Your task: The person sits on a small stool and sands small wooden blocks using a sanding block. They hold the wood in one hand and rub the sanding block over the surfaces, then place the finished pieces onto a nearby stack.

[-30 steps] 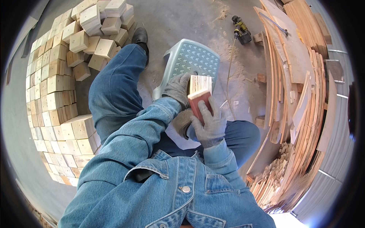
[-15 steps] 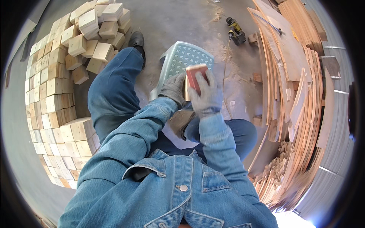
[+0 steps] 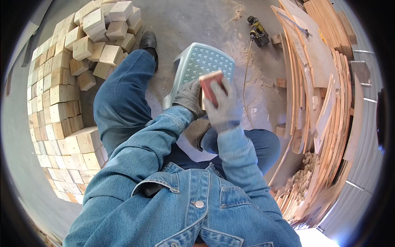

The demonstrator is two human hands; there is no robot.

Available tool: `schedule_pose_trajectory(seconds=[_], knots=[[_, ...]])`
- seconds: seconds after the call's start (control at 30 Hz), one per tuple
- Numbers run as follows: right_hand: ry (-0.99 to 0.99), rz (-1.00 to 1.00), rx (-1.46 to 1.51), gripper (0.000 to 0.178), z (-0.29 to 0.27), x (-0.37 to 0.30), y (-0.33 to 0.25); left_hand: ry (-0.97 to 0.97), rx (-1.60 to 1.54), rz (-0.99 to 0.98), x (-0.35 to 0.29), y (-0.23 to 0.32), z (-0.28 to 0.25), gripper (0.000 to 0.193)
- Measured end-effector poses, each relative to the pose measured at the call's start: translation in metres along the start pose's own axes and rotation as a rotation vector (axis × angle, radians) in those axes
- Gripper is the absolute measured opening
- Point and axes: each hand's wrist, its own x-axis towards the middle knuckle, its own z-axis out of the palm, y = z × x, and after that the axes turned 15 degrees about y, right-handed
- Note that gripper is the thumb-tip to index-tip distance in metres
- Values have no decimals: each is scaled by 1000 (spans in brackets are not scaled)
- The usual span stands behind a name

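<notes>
My gloved right hand (image 3: 223, 106) is closed around a red sanding block (image 3: 210, 85), its fingers and thumb spread over the sides. Close on its left, my gloved left hand (image 3: 188, 99) grips a wooden block (image 3: 203, 99). Only a narrow pale strip of that wood shows between the hands, and the sanding block lies against its right side. Both hands are over the near edge of a pale blue-green plastic step stool (image 3: 209, 61) with a raised pattern on its top.
Cut wooden blocks (image 3: 61, 92) stand in a big stack at left, with loose ones piled on top. A yellow-and-black cordless drill (image 3: 258, 32) with a long bit lies on the floor at upper right. Long boards (image 3: 329, 107) and offcuts (image 3: 296, 181) line the right side.
My right hand and the sanding block have shifted slightly down and left, and the block is tilted a little differently. My left hand keeps its hold in nearly the same place.
</notes>
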Motion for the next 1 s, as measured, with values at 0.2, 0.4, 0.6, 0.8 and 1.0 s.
schedule_pose_trajectory(seconds=[0.2, 0.4, 0.6, 0.8, 1.0], knots=[[-114, 152, -140, 61, 41, 59, 22, -65, 17, -68, 4, 9, -4, 115], [-4, 50, 31, 61, -8, -15, 4, 9, -33, 20, 3, 13, -9, 100], [-98, -10, 7, 62, -56, -86, -6, -23, -40, -20, 7, 13, -6, 82], [31, -25, 2, 59, -16, -28, 12, 45, 26, 22, -1, 9, -6, 95], [-35, 220, -22, 62, 23, 53, 42, 79, 20, 63, 2, 10, 0, 105]])
